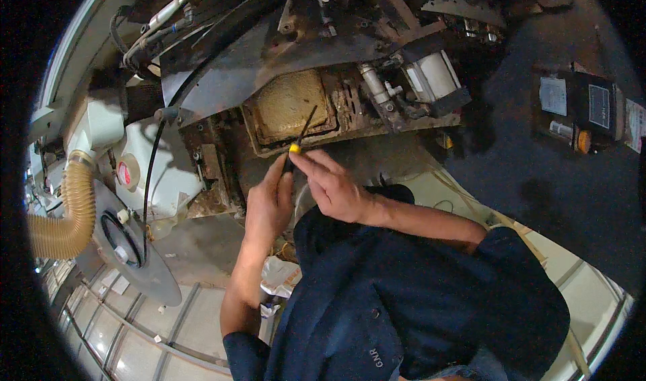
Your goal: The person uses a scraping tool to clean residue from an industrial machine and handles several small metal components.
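Note:
A slim screwdriver (306, 127) with a dark shaft and a yellow-and-black handle points up and away from me in the middle of the view. My left hand (268, 199) is closed around its handle. The fingers of my right hand (334, 187) are bent against the yellow collar, pinching it from the right. Just beyond the shaft lies a grimy rectangular metal pan (252, 135) with a yellowish, oily-looking surface inside. The tip appears over the pan, though I cannot tell whether it touches.
Behind the pan is a greasy metal machine plate (222, 78). To its right sit a silver cylinder (431, 77) and pipe fittings (377, 88). A white tank (158, 169), ribbed tan hose (79, 203) and grey disc (128, 246) are at left. Dark boxes (595, 105) stand far right.

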`<state>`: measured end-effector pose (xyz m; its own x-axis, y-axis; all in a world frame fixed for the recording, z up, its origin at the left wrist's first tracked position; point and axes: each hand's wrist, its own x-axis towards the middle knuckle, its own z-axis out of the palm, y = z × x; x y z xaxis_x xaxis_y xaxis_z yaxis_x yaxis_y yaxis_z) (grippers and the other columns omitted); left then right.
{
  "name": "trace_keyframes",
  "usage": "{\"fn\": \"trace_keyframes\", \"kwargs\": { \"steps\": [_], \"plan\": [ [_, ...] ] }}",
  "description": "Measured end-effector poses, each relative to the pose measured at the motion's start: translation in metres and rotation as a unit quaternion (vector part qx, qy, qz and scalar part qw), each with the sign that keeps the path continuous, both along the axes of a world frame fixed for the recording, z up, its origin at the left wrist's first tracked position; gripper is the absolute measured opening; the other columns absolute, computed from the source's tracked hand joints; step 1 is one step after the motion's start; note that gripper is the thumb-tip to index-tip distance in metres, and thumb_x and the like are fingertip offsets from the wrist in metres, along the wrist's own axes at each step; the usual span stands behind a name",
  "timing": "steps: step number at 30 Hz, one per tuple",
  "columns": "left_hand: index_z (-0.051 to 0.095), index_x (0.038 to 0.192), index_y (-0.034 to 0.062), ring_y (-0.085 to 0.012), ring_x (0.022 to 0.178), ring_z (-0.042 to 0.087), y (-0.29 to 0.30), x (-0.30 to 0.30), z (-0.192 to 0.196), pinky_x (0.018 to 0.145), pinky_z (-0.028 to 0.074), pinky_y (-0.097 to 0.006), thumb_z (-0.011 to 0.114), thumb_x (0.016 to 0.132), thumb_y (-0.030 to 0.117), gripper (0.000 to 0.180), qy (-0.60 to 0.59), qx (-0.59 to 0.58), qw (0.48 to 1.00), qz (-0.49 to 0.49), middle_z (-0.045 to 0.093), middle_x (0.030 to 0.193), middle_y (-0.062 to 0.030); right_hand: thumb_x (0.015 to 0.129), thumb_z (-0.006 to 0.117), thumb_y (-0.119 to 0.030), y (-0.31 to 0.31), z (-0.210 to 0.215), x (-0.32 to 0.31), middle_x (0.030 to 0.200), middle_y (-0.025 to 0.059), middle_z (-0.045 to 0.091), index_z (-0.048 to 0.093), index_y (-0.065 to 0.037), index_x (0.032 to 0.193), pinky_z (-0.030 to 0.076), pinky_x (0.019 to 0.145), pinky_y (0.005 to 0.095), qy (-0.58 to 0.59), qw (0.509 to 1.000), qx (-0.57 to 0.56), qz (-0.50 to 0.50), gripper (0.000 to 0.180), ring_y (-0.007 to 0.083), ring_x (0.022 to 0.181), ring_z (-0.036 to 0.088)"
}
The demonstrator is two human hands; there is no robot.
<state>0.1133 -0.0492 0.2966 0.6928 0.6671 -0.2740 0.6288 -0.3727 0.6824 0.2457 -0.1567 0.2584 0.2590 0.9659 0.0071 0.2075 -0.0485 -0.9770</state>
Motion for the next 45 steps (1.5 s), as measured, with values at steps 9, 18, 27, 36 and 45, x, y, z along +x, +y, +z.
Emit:
{"fn": "trace_keyframes", "kwargs": {
  "steps": [9, 18, 27, 36, 45],
  "plan": [
    [0.050, 0.133, 0.0044, -0.0092, 0.053, 0.052, 0.041, 0.044, -0.051, 0.044, 0.043, -0.025, 0.043, 0.098, 0.020, 0.039, -0.124, -0.336, 0.918, 0.171, 0.059, 0.074, -0.0030, 0.079, 0.051, 0.006, 0.051, -0.026, 0.021, 0.110, 0.0208, 0.049, 0.043, -0.002, 0.134, 0.046, 0.082, 0.0431, -0.209, 0.976, -0.060, -0.026, 0.057, 0.0399, 0.098, 0.054],
    [0.051, 0.132, 0.0048, -0.0097, 0.049, 0.050, 0.062, 0.052, -0.066, 0.041, 0.041, -0.025, 0.043, 0.098, 0.018, 0.037, -0.120, -0.367, 0.916, 0.111, 0.057, 0.068, -0.0035, 0.076, 0.053, 0.004, 0.061, -0.027, 0.013, 0.108, 0.0216, 0.049, 0.040, -0.003, 0.137, 0.045, 0.083, 0.0460, -0.250, 0.951, -0.177, -0.039, 0.063, 0.0411, 0.098, 0.052],
    [0.052, 0.128, -0.0024, -0.0169, 0.089, 0.056, 0.065, 0.051, -0.060, 0.079, 0.043, -0.029, 0.046, 0.097, 0.017, 0.037, -0.079, -0.322, 0.940, 0.081, 0.062, 0.103, -0.0131, 0.073, 0.054, 0.003, 0.063, -0.026, 0.001, 0.117, 0.0251, 0.051, 0.034, 0.004, 0.139, 0.044, 0.089, 0.0447, -0.212, 0.954, -0.210, -0.033, 0.068, 0.0419, 0.105, 0.052],
    [0.056, 0.123, -0.0015, -0.0104, 0.076, 0.055, 0.061, 0.032, -0.052, 0.066, 0.046, -0.027, 0.047, 0.097, 0.019, 0.034, 0.014, -0.409, 0.912, 0.040, 0.064, 0.088, -0.0052, 0.073, 0.054, 0.001, 0.048, -0.020, -0.014, 0.125, 0.0268, 0.049, 0.035, 0.007, 0.136, 0.042, 0.095, 0.0448, -0.220, 0.946, -0.239, -0.011, 0.066, 0.0421, 0.110, 0.051],
    [0.057, 0.121, -0.0008, -0.0104, 0.044, 0.045, 0.054, 0.024, -0.050, 0.037, 0.035, -0.026, 0.043, 0.100, 0.017, 0.032, -0.067, -0.489, 0.864, 0.095, 0.056, 0.066, -0.0029, 0.077, 0.052, -0.004, 0.045, -0.002, -0.019, 0.123, 0.0291, 0.048, 0.034, 0.009, 0.135, 0.041, 0.095, 0.0466, -0.197, 0.942, -0.270, 0.020, 0.063, 0.0433, 0.111, 0.050]
  ]
}}
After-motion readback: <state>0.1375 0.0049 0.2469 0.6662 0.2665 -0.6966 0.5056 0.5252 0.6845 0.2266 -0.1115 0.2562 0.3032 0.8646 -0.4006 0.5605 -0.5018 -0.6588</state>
